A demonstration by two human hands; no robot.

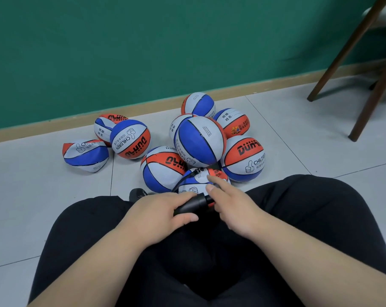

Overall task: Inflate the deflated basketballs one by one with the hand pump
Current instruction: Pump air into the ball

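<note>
Between the person's knees, clad in black trousers (320, 218), the near blue, white and orange rubber basketball (199, 181) lies on the grey tiled floor (32, 207), largely hidden by the hands. Just near of it, the left hand (163, 209) is curled round the barrel of the black hand pump with a red collar (194, 204), thumb on the near side and fingers over the far side. The right hand (229, 207) sits at the pump's red end with its fingers loosely stretched out to the left over the ball, gripping nothing that shows; whether the fingertips touch the pump cannot be told. A thin black hose (183, 180) arcs from the pump up to the top of that ball. Beyond it a heap of matching balls rests against one another, a round blue and white ball (199, 140) uppermost. Further left, a collapsed, folded ball (85, 155) lies apart from the heap. Behind runs a green wall (143, 41), and at far right stand brown wooden chair legs (351, 47).
</note>
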